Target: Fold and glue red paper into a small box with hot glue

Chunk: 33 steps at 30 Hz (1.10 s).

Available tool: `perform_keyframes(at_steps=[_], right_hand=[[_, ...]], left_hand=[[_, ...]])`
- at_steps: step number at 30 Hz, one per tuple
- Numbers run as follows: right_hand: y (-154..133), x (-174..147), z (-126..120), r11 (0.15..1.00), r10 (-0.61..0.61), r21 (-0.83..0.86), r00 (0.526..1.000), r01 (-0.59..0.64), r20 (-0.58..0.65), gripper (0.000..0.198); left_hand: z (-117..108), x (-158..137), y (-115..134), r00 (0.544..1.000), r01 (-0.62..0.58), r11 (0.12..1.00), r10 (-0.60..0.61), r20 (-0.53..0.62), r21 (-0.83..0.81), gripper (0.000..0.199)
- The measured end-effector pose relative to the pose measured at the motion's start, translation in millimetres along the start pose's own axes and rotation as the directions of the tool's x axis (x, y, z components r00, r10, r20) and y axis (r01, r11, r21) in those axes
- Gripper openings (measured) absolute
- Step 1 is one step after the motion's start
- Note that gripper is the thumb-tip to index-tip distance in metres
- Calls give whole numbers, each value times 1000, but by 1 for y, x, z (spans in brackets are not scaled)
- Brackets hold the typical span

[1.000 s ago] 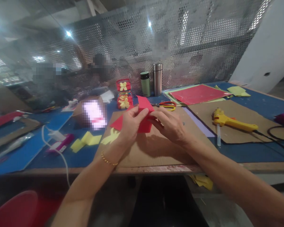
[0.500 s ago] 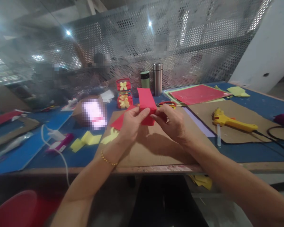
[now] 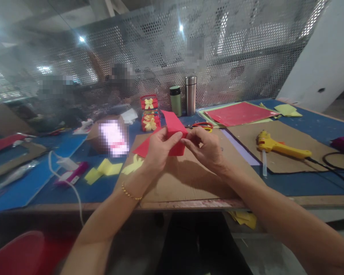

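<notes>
A folded red paper piece, shaped partly like a box with a long flap sticking up and back, is held above a brown cardboard sheet. My left hand grips its left side, thumb on the front edge. At the right corner, my right hand pinches the paper between thumb and forefinger. Another flat red piece shows behind my left wrist. Pale yellow bow-shaped cutouts lie on the cardboard to the left.
A yellow hot glue gun lies on cardboard at right, its cord trailing off. Behind stand a steel flask, a green cup and red boxes with yellow bows. Scissors, red sheets and a lit phone lie around.
The red paper has tilted, its upright flap leaning further left and lower. Both hands have shifted slightly left, keeping their hold.
</notes>
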State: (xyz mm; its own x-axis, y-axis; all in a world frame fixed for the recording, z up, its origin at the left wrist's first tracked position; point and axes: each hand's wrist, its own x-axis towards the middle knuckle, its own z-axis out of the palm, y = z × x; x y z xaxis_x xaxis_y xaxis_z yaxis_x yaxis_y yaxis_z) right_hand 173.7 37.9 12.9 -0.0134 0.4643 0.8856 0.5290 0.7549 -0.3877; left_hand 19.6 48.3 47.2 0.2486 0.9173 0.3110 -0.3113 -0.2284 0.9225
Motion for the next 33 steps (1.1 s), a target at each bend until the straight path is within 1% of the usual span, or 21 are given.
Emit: perform_keyframes(at_steps=[4, 7, 9, 11, 14, 16, 20, 25, 30, 33], right_hand=[[-1, -1, 1, 1000, 1, 2, 1000, -1, -16, 25], [-1, 0, -2, 998, -11, -60, 999, 8, -45, 23], [-2, 2, -5, 990, -78, -125, 995, 69, -66, 15], [-3, 4, -8, 970, -172, -179, 984, 162, -39, 9], [-3, 5, -10, 933, -278, -225, 960, 280, 42, 17], [-2, 5, -9, 910, -323, -260, 946, 322, 39, 18], [0, 4, -7, 897, -340, -307, 940, 318, -19, 17], [2, 5, -8, 907, -315, -302, 949, 292, -27, 17], [2, 4, -6, 896, -328, -329, 944, 298, -37, 20], [2, 4, -6, 902, -335, -300, 942, 310, -32, 23]], left_hand=[[1, -1, 2, 999, -41, 997, 42, -28, 59, 22], [1, -2, 3, 994, -85, 984, 95, -59, 155, 17], [0, -3, 3, 989, -108, 972, 126, -74, 207, 16], [-1, -4, 3, 990, -104, 968, 123, -72, 229, 17], [-1, -7, 3, 995, -80, 968, 91, -36, 240, 20], [-1, -8, 5, 995, -96, 959, 99, 2, 266, 19], [-1, -7, 7, 990, -143, 946, 130, 63, 290, 7], [-4, -3, 5, 987, -150, 961, 159, -20, 234, 8], [-4, -2, 3, 981, -166, 958, 183, -56, 234, 5], [-5, 0, 0, 977, -183, 959, 202, -71, 216, 6]])
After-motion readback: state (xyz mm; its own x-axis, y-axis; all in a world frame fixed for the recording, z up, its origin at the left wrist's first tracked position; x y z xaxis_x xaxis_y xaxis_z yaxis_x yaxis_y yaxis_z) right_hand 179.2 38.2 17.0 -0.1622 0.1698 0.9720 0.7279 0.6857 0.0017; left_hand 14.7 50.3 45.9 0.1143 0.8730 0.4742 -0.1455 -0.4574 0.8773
